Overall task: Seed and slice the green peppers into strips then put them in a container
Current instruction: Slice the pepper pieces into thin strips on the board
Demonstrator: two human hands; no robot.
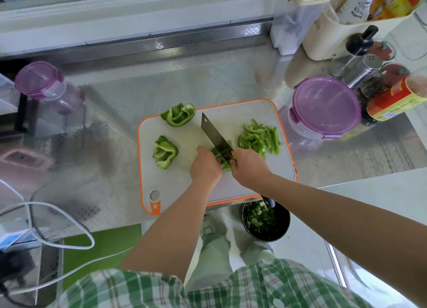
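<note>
on the cutting board [166,187], mid-counter [104,169], slicing is under way. judged progress: roughly halfway thru the cutting, w/ none of the transfer done.

done so far: the peppers look opened and seeded. a pile of strips [258,138] sits on the board's right side. a dark bowl [265,222] below the counter edge holds green scraps, prob. the trimmings.

left to do: two unsliced pepper pieces wait on the board's left, one at the far corner [179,114] and one nearer [165,151], both curled and lying open. the pepper piece being cut [226,166] needs finishing too. then everything goes into the container [324,106], which stands just right of the board w/ its purple lid on.

hands: close together over the board's middle, not touching as far as i can tell. left hand [204,164] has fingers curled down, pinning the pepper piece being cut. right hand [248,166] is wrapped round the cleaver [213,134] handle.

orientation: the cleaver's long axis runs diagonally, handle near-right, blade end pointing far-left, edge down on the pepper. the pepper piece being cut lies between the hands, mostly hidden; the visible green follows the blade line, so its own long axis can't be called. the finished strips lie roughly parallel, long axes pointing away from the person, fanned slightly right.
</note>
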